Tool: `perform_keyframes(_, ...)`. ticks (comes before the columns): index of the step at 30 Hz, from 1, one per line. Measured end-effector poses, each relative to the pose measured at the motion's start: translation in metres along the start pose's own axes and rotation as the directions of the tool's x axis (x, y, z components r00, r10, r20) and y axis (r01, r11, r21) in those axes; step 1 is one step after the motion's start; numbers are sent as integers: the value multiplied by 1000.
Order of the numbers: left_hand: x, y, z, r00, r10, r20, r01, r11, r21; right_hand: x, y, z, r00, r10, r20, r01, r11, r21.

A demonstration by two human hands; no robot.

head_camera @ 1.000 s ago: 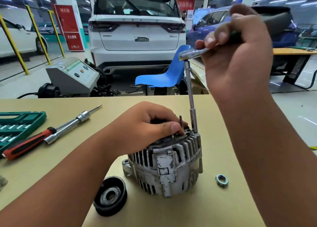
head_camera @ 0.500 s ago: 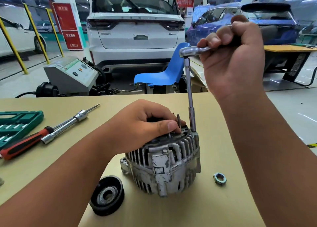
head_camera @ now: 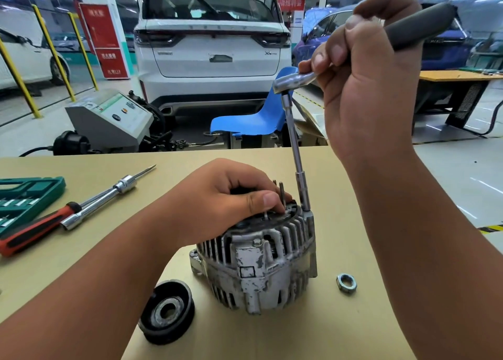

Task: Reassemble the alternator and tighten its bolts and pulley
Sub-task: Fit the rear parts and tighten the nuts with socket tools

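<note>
The alternator [head_camera: 258, 261] stands on the table [head_camera: 81, 264]; my left hand [head_camera: 226, 196], fingers curled over its top, steadies it; my right hand [head_camera: 364, 82] clamps the ratchet [head_camera: 294, 79], socket [head_camera: 305, 196] at the rim, presumably tightening a bolt

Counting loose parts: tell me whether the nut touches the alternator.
Apart. The head view shows bare table between the nut and the alternator.
</note>
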State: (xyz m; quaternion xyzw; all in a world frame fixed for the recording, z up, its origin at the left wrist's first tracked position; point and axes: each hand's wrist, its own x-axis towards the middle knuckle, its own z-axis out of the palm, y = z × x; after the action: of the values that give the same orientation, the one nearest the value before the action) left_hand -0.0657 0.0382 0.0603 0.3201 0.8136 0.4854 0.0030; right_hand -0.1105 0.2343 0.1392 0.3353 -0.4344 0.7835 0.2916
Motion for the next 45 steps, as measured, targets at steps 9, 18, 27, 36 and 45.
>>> perform_keyframes(9, 0, 1, 1, 1000, 24, 9, -24, 1000, 4, -5, -3, 9, 990, -139, 18, 140, 979, -150)
perform_keyframes(18, 0, 1, -1, 999, 32, 36, -32, 999, -15, -5, -5, 10, 982, -181, 58, 189, 956, -222)
perform_keyframes(27, -2, 18, -2, 993, -7, -116, 4, 1000, -25, 18, -17, -23, 844, 350, -406, -113, 856, 504)
perform_keyframes(36, 0, 36, 33, 922, -235, -307, 371, 764, 528, 24, -21, -35, 812, 353, -465, -15, 809, 588)
perform_keyframes(45, 1, 29, 26, 940, -235, -248, 331, 805, 493, 18, -9, -103, 834, 477, -277, -479, 380, -791)
